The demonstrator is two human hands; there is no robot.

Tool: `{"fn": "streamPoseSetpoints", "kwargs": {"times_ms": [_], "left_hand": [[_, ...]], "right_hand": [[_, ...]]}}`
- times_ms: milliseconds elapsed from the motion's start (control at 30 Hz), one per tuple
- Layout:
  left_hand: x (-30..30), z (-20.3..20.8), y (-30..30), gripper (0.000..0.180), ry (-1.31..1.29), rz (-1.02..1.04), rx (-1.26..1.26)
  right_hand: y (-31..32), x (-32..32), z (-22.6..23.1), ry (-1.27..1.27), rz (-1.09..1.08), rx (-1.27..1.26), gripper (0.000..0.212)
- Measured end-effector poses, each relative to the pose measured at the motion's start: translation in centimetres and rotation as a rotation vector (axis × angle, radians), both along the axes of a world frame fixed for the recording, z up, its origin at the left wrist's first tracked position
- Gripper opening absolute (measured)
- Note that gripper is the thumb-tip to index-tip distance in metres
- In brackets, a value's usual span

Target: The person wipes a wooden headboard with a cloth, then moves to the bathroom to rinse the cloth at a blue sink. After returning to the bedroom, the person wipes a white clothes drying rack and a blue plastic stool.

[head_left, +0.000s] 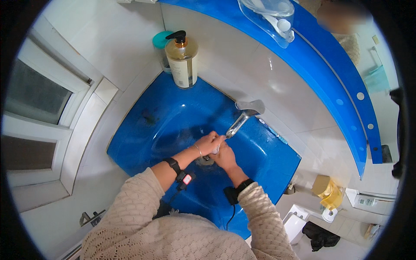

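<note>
Two hands [208, 144] are pressed together near the tip of the chrome faucet [241, 120], above the blue sink [130, 130]

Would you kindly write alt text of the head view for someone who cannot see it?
A person's left hand and right hand meet over a blue sink near its silver faucet, something whitish between them. A pump bottle stands at back left; a toothbrush lies at right.
</note>
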State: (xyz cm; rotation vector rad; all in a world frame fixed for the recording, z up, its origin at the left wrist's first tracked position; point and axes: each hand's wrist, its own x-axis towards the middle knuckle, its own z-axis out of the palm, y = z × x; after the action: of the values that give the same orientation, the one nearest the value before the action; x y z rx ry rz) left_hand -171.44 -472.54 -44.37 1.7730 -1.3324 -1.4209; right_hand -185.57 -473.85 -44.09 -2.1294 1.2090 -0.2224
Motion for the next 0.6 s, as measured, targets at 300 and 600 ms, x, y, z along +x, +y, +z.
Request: {"fn": "streamPoseSetpoints", "kwargs": {"times_ms": [300,600], "left_hand": [[3.7,-1.1,2.1,0.034,0.438,0.318,-0.259],[3.6,4.3,1.8,0.024,0.413,0.198,-0.177]], "right_hand": [[-1.9,-1.3,-0.3,-0.674,-0.428,0.758,0.036],[-0.2,0.0,3.4,-0.702,-0.269,0.496,0.035]]}}
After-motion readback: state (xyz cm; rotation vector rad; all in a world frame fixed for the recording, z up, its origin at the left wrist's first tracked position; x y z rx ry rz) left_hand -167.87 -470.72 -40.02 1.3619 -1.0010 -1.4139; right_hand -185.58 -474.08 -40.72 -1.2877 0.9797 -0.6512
